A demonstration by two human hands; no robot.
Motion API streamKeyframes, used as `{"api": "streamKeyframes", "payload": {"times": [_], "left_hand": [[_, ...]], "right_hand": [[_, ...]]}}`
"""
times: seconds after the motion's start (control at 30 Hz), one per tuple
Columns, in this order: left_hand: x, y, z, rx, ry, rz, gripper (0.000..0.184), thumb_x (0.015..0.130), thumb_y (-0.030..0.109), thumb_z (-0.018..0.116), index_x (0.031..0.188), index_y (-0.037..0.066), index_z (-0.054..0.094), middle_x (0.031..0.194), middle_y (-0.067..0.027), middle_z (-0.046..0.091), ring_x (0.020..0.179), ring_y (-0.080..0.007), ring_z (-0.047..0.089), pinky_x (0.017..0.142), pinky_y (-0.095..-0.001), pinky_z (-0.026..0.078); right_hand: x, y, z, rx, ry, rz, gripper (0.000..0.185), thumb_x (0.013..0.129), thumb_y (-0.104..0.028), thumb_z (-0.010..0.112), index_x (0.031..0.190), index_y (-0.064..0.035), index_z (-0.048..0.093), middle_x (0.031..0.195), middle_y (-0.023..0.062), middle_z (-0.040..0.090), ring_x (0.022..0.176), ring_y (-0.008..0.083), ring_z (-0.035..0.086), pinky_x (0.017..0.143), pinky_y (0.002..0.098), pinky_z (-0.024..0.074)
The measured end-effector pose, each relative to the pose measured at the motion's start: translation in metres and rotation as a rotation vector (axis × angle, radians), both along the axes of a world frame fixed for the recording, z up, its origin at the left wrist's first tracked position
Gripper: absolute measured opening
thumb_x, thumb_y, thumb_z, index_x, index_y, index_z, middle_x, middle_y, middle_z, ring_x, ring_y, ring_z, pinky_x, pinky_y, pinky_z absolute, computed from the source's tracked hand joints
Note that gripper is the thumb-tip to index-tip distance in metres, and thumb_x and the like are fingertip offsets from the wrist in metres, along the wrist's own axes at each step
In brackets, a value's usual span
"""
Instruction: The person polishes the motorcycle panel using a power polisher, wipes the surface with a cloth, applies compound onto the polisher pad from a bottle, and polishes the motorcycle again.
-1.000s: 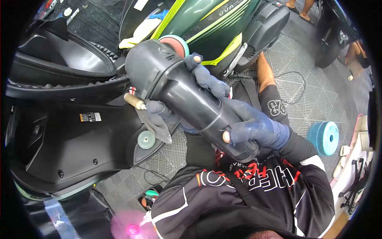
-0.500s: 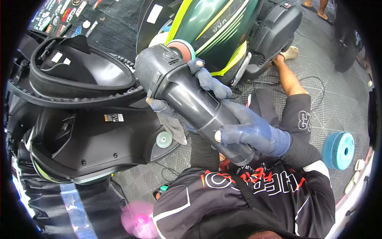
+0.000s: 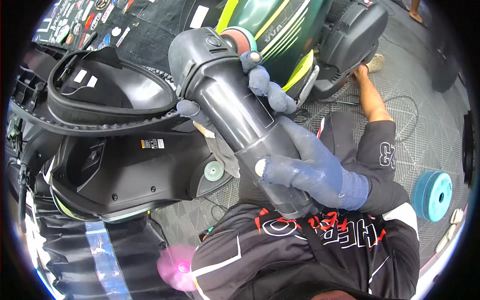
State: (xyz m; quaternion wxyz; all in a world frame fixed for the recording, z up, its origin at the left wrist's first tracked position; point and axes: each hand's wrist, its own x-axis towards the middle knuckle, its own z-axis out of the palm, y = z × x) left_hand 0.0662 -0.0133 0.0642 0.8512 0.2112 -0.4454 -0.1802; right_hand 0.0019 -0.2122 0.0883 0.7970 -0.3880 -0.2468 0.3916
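A large black power tool (image 3: 225, 95) slants across the middle, its head at the upper left. Its pink and teal round pad (image 3: 240, 40) is close to the green bodywork; whether they touch cannot be told. My left hand (image 3: 260, 82), in a blue glove with bare fingertips, wraps round the tool from beneath, thumb on the other side. Gripping the handle's lower end is my right hand (image 3: 315, 170), gloved too. A grey cloth (image 3: 225, 155) and a pale round disc (image 3: 214, 170) lie beyond the tool at the left.
Green bodywork (image 3: 272, 22) stands at the top centre. Black panels (image 3: 135, 175) fill the left. A teal round object (image 3: 432, 195) is on the grey tiled floor (image 3: 425, 120) at right. A blurred pink fan (image 3: 182, 267) is near my body. Another person's foot (image 3: 416, 15) shows at top right.
The view has shifted, so the panels and bodywork sit further right. The tool is angled more steeply, still in both hands. The tan bottle beside the tool is now mostly hidden.
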Motion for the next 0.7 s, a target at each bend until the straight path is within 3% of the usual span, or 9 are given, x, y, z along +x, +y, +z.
{"api": "streamKeyframes", "payload": {"times": [0.2,0.27,0.43,0.5,0.53,0.6,0.7], "left_hand": [[-0.024,0.016,-0.022,-0.096,0.021,0.107,0.112,0.076,0.069,0.078,0.148,-0.001,0.03,0.125,-0.0146,0.058,0.118,-0.0423,0.06,0.103,-0.0584,0.045],[-0.029,0.03,-0.03,-0.093,0.0,0.104,0.114,0.075,0.07,0.079,0.149,0.0,0.028,0.124,-0.0144,0.057,0.117,-0.0423,0.06,0.101,-0.0587,0.046],[-0.035,0.039,-0.037,-0.097,-0.013,0.141,0.114,0.075,0.07,0.079,0.149,0.0,0.027,0.123,-0.0144,0.057,0.117,-0.0425,0.06,0.101,-0.0589,0.046],[-0.036,0.038,-0.036,-0.089,-0.014,0.146,0.114,0.075,0.07,0.079,0.149,0.0,0.027,0.123,-0.0144,0.057,0.116,-0.0426,0.06,0.101,-0.059,0.046],[-0.036,0.038,-0.036,-0.091,-0.014,0.149,0.114,0.075,0.07,0.079,0.149,0.0,0.027,0.123,-0.0144,0.057,0.116,-0.0426,0.06,0.101,-0.059,0.046],[-0.034,0.034,-0.038,-0.081,-0.011,0.148,0.115,0.075,0.07,0.079,0.15,0.0,0.027,0.123,-0.0143,0.057,0.116,-0.0427,0.06,0.101,-0.0591,0.046],[-0.03,0.026,-0.038,-0.065,-0.009,0.138,0.115,0.075,0.07,0.079,0.15,0.0,0.027,0.123,-0.0143,0.057,0.116,-0.0428,0.06,0.101,-0.0592,0.046]], "right_hand": [[-0.009,0.021,-0.016,-0.03,0.076,0.076,0.074,0.087,-0.027,0.07,0.144,0.007,0.037,0.118,0.0109,0.057,0.103,0.0143,0.058,0.085,0.0289,0.0492],[-0.01,0.03,-0.028,-0.17,-0.028,0.115,0.075,0.086,-0.027,0.071,0.144,0.0075,0.036,0.119,0.0118,0.057,0.104,0.0149,0.058,0.085,0.0296,0.0495],[-0.02,0.046,-0.031,-0.178,-0.045,0.096,0.075,0.086,-0.026,0.073,0.142,0.0085,0.037,0.117,0.0133,0.058,0.1,0.0155,0.06,0.083,0.0291,0.0507],[-0.02,0.04,-0.026,-0.163,-0.008,0.101,0.079,0.086,-0.038,0.074,0.136,0.0123,0.041,0.114,0.0178,0.059,0.099,0.0193,0.061,0.085,0.0331,0.052],[-0.019,0.039,-0.028,-0.165,-0.007,0.105,0.079,0.086,-0.038,0.074,0.136,0.0123,0.041,0.114,0.0178,0.059,0.099,0.0193,0.061,0.085,0.0331,0.052],[-0.017,0.035,-0.032,-0.175,-0.09,0.079,0.076,0.086,-0.026,0.074,0.141,0.0111,0.036,0.113,0.0133,0.059,0.097,0.0141,0.06,0.081,0.0286,0.0512],[-0.012,0.023,-0.025,-0.192,-0.071,0.086,0.077,0.086,-0.025,0.073,0.141,0.0119,0.034,0.114,0.0132,0.059,0.098,0.0137,0.06,0.082,0.0289,0.0512]]}}
